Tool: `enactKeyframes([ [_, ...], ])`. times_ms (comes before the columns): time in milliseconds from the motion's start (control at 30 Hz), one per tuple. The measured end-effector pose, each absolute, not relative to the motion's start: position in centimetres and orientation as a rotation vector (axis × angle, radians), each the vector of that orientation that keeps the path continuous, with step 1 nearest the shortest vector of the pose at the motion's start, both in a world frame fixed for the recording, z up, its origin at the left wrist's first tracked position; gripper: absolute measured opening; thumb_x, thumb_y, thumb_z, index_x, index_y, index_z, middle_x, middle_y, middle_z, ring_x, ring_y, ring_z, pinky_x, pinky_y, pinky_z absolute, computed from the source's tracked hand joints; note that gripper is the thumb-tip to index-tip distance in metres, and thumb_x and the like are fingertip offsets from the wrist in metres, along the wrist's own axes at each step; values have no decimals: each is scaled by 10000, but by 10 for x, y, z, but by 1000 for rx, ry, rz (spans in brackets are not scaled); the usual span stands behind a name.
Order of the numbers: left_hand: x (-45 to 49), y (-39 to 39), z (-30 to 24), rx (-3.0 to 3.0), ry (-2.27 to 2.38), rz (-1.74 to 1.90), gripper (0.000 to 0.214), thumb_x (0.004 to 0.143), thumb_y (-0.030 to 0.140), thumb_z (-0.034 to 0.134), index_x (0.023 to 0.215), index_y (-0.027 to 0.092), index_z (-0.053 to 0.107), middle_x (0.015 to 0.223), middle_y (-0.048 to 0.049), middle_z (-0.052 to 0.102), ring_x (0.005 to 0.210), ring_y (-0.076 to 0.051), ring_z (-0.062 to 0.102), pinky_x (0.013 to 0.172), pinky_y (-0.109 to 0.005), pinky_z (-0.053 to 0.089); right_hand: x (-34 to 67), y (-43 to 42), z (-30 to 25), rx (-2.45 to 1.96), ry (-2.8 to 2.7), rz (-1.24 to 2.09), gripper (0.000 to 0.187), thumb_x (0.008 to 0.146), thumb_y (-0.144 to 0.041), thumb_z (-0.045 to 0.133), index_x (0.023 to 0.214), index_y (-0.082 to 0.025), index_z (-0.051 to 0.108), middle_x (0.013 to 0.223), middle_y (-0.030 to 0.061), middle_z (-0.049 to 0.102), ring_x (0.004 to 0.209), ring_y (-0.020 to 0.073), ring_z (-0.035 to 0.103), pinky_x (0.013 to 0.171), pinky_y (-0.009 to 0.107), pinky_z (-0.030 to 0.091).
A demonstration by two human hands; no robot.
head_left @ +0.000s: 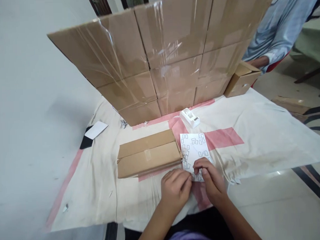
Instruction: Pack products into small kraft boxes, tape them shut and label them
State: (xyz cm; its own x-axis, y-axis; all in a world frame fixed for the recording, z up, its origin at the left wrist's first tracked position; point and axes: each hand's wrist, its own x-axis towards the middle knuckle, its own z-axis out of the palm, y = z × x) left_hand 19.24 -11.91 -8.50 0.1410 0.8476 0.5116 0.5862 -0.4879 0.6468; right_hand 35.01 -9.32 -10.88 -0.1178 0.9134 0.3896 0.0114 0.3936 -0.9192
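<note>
My left hand [176, 186] is closed, its fingertips and thumb pinched together in front of the near edge of a white paper sheet [194, 146] marked with small drawn rectangles. Over the sheet's lower right part, my right hand [211, 179] curls its fingers toward the thumb. Whatever either pinch holds is too small or hidden to make out. A closed cardboard box [148, 154] with a bit of clear tape on its seam lies left of the sheet. Beyond the sheet stands a white tape dispenser [190, 117].
A tall divider of taped cardboard panels [173, 55] stands across the table's far side. Behind it at right, a person's sleeve [278, 33] and hand show beside another cardboard box [241, 80]. A white card [96, 130] rests on a black item [86, 141] near the left wall.
</note>
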Motion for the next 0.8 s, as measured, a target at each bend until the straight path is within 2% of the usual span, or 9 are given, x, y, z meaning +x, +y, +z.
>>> enactKeyframes([
  [100,186,-119,-78,2109,1358,1208,99,972,223,598,1036,199,670,900,-35,747,799,-158,678,739,-293,547,350,-94,-112,-830,-1484,997,205,1054,-244,432,1131,-262,621,958,56,582,891,217,568,785,375,467],
  [167,184,-119,-74,2112,1338,1145,182,954,285,653,1108,189,653,942,-51,748,826,-174,686,740,-301,551,346,-95,-114,-811,-1496,1057,207,1056,-245,436,1179,-256,602,1012,64,585,946,215,567,821,371,467],
  [233,183,-118,-70,2161,1321,1091,146,958,283,649,1073,193,653,913,-46,739,812,-179,678,727,-305,538,342,-96,-116,-771,-1504,1126,223,1063,-252,422,1211,-254,588,1032,67,582,958,211,562,829,366,466],
  [300,183,-119,-68,2209,1310,1055,62,976,208,597,1007,205,650,882,-29,730,793,-172,659,726,-306,515,341,-96,-117,-719,-1514,1189,238,1068,-260,402,1218,-248,586,1030,68,579,957,210,558,829,367,464],
  [533,174,-117,-64,2280,1404,942,51,954,161,582,940,191,620,817,-17,688,718,-163,577,669,-315,432,364,-79,-106,-578,-1665,1253,336,1060,-334,415,1330,-205,569,1177,125,565,1095,253,545,908,416,483],
  [600,170,-113,-59,2355,1389,836,68,959,178,583,901,192,616,781,-10,669,706,-163,564,657,-321,409,369,-72,-97,-569,-1812,1262,291,1017,-251,509,1293,-191,579,1173,125,570,1091,244,554,905,403,491],
  [700,167,-105,-51,2467,1350,717,114,957,194,596,844,193,604,737,2,646,687,-160,555,644,-326,391,370,-63,-85,-524,-1919,1231,207,941,-77,562,1110,-192,599,1028,80,600,954,197,568,831,359,489],
  [800,164,-104,-50,2437,1323,687,54,945,174,620,893,191,618,783,3,676,704,-151,580,661,-315,427,368,-60,-85,-513,-1918,1260,154,940,-62,553,1007,-198,575,944,58,608,887,182,562,785,344,478],
])
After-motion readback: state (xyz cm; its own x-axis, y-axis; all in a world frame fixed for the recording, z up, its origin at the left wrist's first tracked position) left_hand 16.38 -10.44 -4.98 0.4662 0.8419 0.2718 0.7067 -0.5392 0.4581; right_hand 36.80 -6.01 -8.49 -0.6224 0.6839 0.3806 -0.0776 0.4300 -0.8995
